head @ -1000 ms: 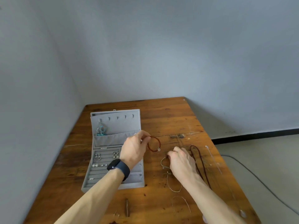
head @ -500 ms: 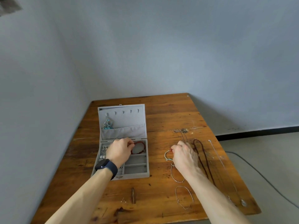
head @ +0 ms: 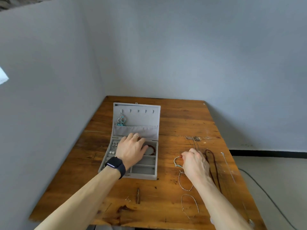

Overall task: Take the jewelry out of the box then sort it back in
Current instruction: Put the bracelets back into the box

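A grey velvet jewelry box lies open on the wooden table, lid propped back with a turquoise piece hanging in it. My left hand rests flat over the box's tray, fingers relaxed, beside a dark red bead bracelet lying in a right-hand compartment. Earrings and pearls fill the tray's left side. My right hand pinches a pale cord bracelet with a red bead on the table right of the box.
Two thin silver bracelets lie near my right forearm. A long dark bead necklace and a fine silver chain stretch along the right side. Small studs and a dark stick-like piece sit near the front edge.
My left hand carried the red bracelet from the table into the box and let it go. My right hand stayed on the cord bracelet. The camera tilted down.
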Available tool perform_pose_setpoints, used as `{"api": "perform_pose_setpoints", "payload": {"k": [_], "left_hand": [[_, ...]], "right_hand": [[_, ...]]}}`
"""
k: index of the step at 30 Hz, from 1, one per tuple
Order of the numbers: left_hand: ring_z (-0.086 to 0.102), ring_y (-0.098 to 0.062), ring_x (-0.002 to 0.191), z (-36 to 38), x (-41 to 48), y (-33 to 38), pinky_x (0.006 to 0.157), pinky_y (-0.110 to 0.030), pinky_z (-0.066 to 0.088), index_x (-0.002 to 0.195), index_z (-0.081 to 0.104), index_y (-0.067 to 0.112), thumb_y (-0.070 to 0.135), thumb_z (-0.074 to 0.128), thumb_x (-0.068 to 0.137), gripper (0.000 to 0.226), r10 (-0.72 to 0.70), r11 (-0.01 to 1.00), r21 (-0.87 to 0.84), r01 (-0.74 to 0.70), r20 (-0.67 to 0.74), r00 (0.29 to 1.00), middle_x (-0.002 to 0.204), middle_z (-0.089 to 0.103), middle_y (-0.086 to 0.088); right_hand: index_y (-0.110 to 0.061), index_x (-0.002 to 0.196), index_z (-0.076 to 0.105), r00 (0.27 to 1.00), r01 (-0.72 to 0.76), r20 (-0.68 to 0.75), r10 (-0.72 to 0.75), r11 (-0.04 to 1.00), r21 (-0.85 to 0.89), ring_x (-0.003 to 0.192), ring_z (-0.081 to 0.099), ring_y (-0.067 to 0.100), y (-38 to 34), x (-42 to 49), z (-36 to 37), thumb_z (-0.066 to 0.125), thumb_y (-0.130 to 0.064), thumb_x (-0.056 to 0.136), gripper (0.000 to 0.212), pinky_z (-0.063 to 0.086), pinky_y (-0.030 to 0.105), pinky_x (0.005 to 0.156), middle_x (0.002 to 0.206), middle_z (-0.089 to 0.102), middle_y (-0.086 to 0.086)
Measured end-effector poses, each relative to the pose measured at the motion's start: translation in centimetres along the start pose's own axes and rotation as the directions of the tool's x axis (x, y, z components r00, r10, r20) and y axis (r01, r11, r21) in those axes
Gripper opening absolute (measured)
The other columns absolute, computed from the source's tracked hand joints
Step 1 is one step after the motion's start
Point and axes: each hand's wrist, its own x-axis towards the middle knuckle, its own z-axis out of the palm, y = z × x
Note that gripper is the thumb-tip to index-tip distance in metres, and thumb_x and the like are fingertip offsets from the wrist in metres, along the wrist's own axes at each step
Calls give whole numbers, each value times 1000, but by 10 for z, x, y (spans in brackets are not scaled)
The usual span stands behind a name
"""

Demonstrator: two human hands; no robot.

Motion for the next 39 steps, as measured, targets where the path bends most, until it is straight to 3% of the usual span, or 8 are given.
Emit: {"api": "perform_pose_setpoints", "payload": {"k": [3, 5, 9, 12, 15, 21, 28, 39], "left_hand": [[54, -26, 123, -3, -33, -16, 93, -41, 49, 133, 58, 28, 60, 40, 96, 53, -25, 991, -133, 5, -153, 988, 138, 56, -4], [40, -30, 140, -1, -57, -29, 107, -48, 43, 143, 50, 30, 71, 36, 91, 67, -113, 978, -192, 83, -154, 982, 153, 42, -6], [8, -30, 153, 13, -89, -56, 122, -48, 16, 158, -2, 41, 95, 29, 75, 104, -278, 908, -304, 289, 77, 957, 167, -9, -5], [25, -29, 149, 18, -95, -64, 113, -43, 38, 149, -22, 51, 101, 46, 58, 124, -296, 797, -472, 377, 238, 925, 166, -16, 2], [29, -25, 148, 19, -95, -65, 111, -42, 41, 145, -28, 54, 100, 56, 49, 136, -270, 737, -554, 388, 285, 920, 167, -9, 4], [27, -20, 149, 22, -102, -67, 114, -42, 39, 144, -31, 52, 101, 55, 46, 139, -276, 722, -583, 373, 251, 928, 167, -5, 7], [24, -22, 149, 22, -105, -68, 113, -42, 39, 143, -32, 54, 104, 48, 48, 134, -250, 750, -571, 335, 225, 942, 167, -10, 6], [25, -23, 149, 22, -106, -66, 112, -43, 38, 145, -30, 52, 104, 46, 47, 135, -273, 774, -531, 345, 212, 938, 167, -8, 5]], "right_hand": [[-25, 116, 73, 999, -26, 26, 24, 996, 91, 104, 63, 20, 3, 4, -8, 61, -20, 98, 22, 53, 30, 81, 112, 68, -3], [-24, 109, 76, 999, -44, 33, 37, 970, 239, 100, 68, 19, 2, 6, -16, 65, -23, 96, 17, 50, 23, 80, 109, 74, -3], [-31, 99, 75, 997, 13, -70, 23, 877, 480, 84, 63, 0, -25, 7, -36, 68, -29, 94, 9, 38, 5, 68, 93, 71, -18], [-37, 96, 73, 995, 57, -104, 3, 820, 569, 76, 56, -15, -57, 11, -47, 68, -32, 94, 8, 35, -1, 63, 81, 63, -30], [-37, 97, 74, 996, 60, -87, -7, 785, 617, 76, 54, -22, -86, 20, -47, 67, -32, 94, 10, 37, -2, 60, 79, 62, -32], [-28, 105, 74, 997, -4, 65, -29, 885, 466, 89, 66, 7, -110, 21, -12, 67, -31, 94, 13, 42, 16, 70, 98, 74, -14], [-17, 100, 78, 965, 263, -53, -258, 959, 107, 82, 65, 24, -115, 20, 13, 72, -20, 90, 12, 49, 29, 71, 93, 75, 3], [-14, 113, 76, 963, 265, -80, -258, 959, 103, 84, 62, 24, -112, 20, 26, 66, -16, 92, 23, 42, 33, 84, 106, 73, 7]]}}
